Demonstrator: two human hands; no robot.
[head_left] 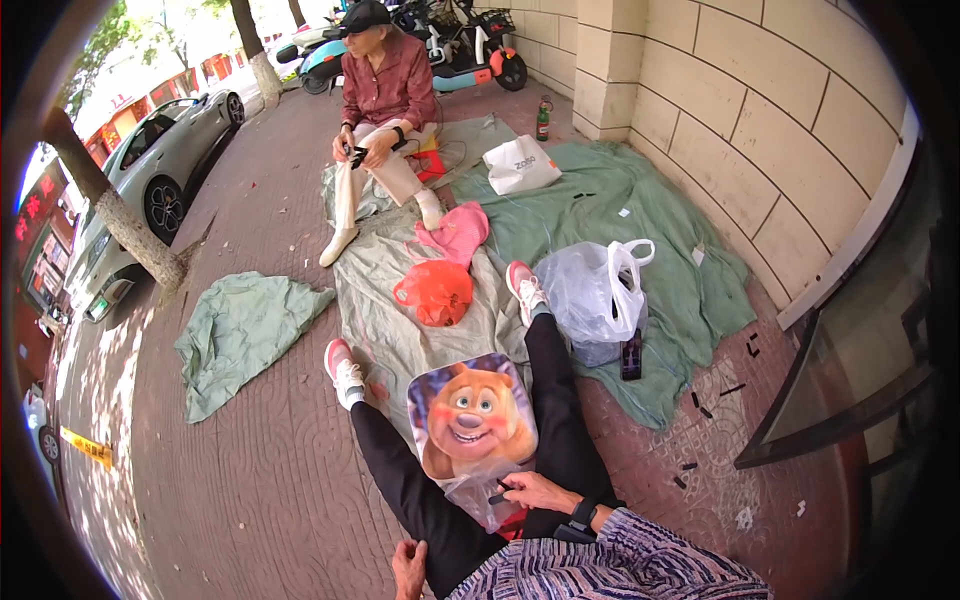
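Between my outstretched legs lies a square cushion-like seat [470,415] printed with a cartoon bear face. A clear plastic bag [482,490] overlaps its near edge. My right hand [542,493], with a dark band on the wrist, is above that bag, its fingers closed on a small black strip [500,494]. Beside my left thigh, low in the view, my left hand [408,568] has its fingers curled together. Whatever it may hold is hidden. A bit of red material [512,522] shows in my lap under the bag.
Green cloth [690,290] and grey cloth [375,290] cover the paving. On them are a red bag [437,292], a white plastic bag [600,290] and a phone [631,356]. Black strips [705,411] lie scattered at right. Another person [385,90] sits ahead, handling black pieces.
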